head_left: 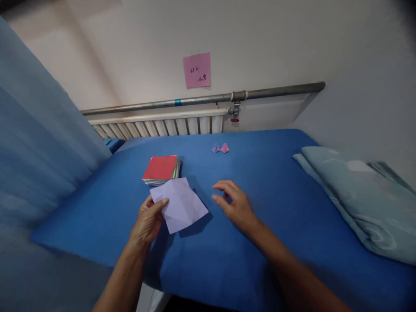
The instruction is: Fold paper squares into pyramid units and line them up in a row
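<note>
I can't see the left hand's (pixel 147 219) fingertips: the lilac sheet (pixel 182 206) hides them. At the sheet's eleven o'clock, it also covers the near corner of the paper stack (pixel 161 168). Some of the right hand's (pixel 236 206) fingers curl out of sight; the right forearm (pixel 286 264), blurred, is cut off toward four o'clock, the left forearm (pixel 125 268) toward seven. Between one and two, the little folded shapes (pixel 224 148) are too small for me to read their creases. At twelve, the bed (pixel 266 173) hides the radiator's (pixel 180 125) foot. The quilt (pixel 360 195) runs out of view at three, the curtain (pixel 42 130) at ten.
</note>
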`<state>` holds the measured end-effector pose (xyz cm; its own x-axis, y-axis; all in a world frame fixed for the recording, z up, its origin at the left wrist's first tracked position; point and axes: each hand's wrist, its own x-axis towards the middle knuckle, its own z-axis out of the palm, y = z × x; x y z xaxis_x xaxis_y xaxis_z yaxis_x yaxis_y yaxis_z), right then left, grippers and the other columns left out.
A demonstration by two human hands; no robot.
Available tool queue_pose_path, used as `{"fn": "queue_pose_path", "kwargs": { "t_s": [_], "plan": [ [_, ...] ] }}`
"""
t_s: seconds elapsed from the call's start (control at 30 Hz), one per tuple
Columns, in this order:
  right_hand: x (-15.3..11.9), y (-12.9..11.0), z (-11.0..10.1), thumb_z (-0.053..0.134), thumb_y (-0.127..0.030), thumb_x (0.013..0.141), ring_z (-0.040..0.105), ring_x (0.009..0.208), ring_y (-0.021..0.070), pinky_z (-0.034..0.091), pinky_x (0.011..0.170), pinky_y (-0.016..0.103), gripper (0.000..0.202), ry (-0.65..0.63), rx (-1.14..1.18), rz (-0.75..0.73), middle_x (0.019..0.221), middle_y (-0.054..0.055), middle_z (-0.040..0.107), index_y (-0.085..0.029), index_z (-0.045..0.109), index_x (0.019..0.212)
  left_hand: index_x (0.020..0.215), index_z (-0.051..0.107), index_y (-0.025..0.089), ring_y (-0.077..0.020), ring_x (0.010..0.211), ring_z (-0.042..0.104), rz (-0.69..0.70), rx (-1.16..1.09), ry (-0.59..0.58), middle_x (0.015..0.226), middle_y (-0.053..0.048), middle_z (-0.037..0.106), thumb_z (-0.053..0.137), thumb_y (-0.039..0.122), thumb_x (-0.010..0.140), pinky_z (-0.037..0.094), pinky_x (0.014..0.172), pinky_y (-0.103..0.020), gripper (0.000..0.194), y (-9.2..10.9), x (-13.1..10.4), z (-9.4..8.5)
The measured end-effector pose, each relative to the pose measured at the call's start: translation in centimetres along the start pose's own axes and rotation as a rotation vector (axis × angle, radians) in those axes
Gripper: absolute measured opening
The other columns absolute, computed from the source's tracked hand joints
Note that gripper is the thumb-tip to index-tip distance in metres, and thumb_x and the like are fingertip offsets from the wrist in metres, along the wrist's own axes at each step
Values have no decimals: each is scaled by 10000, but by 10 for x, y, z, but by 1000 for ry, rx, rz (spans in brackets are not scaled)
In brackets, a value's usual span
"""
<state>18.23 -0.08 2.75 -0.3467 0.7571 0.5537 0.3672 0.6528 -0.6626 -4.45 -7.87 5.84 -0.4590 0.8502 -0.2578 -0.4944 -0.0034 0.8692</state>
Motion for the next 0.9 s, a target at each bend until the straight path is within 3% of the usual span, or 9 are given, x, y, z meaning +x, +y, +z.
{"fn": "queue_pose_path", "kwargs": {
  "t_s": [0.13,0.23,0.3,0.4,0.5,0.57,0.67,0.77,0.9],
  "plan": [
    [-43,-47,3,558,-72,780,473,1183,260,391,948,440,469,-160,-165,-303,1260,99,566,-229,559,1222,808,671,127,-130,649,674,-108,-97,102,747,-26,737,768,62,589,552,618,-208,249,-31,-8,19],
    [-60,-51,11,527,-23,787,453,1202,272,356,947,453,518,-191,-290,-300,1302,104,547,-253,557,1250,775,656,133,-123,668,667,-205,-106,138,749,-26,726,712,44,649,550,612,-201,164,-48,-21,26],
    [-64,-45,11,546,-65,820,500,1141,257,340,941,448,402,-191,-298,-288,1231,91,596,-253,603,1171,807,653,145,-140,709,671,-291,-57,77,810,-30,723,709,84,677,557,611,-224,154,-52,-31,25],
    [-66,-35,-2,540,-100,862,575,1006,203,340,916,410,213,-194,-241,-264,1070,57,664,-219,635,1010,921,647,179,-205,862,674,-339,106,-78,960,-46,707,733,228,717,577,705,-324,226,-49,-44,10],
    [-76,-28,-23,495,-90,887,605,962,180,365,887,385,198,-195,-176,-193,1037,51,680,-215,611,987,1074,634,232,-245,1035,623,-142,406,-46,1066,-57,679,751,361,709,552,794,-344,405,-41,-45,-16],
    [-85,-26,-34,469,-98,902,612,963,172,395,875,367,188,-192,-125,-139,1031,55,680,-215,590,986,1124,629,253,-243,1150,561,-74,555,-138,1190,-55,640,794,318,658,487,934,-332,499,-37,-41,-30],
    [-94,-26,-39,484,-91,886,600,1005,177,427,866,352,199,-203,-133,-69,1074,74,662,-209,579,1016,1167,601,262,-221,1075,591,-102,577,-205,1163,-46,636,805,298,634,482,932,-331,572,-40,-30,-34],
    [-92,-29,-28,542,-89,832,542,1112,242,424,892,405,313,-275,-242,-67,1209,130,602,-186,580,1127,1255,528,269,-181,900,625,-135,476,-180,1052,-27,647,769,299,670,528,814,-332,633,-47,-25,-19],
    [-85,-29,-8,566,-119,823,491,1161,285,421,888,431,378,-357,-320,-112,1270,159,551,-180,588,1196,1265,541,196,-160,761,631,-297,370,-263,836,-19,659,746,255,661,530,783,-338,641,-53,-30,-4]
  ]
}}
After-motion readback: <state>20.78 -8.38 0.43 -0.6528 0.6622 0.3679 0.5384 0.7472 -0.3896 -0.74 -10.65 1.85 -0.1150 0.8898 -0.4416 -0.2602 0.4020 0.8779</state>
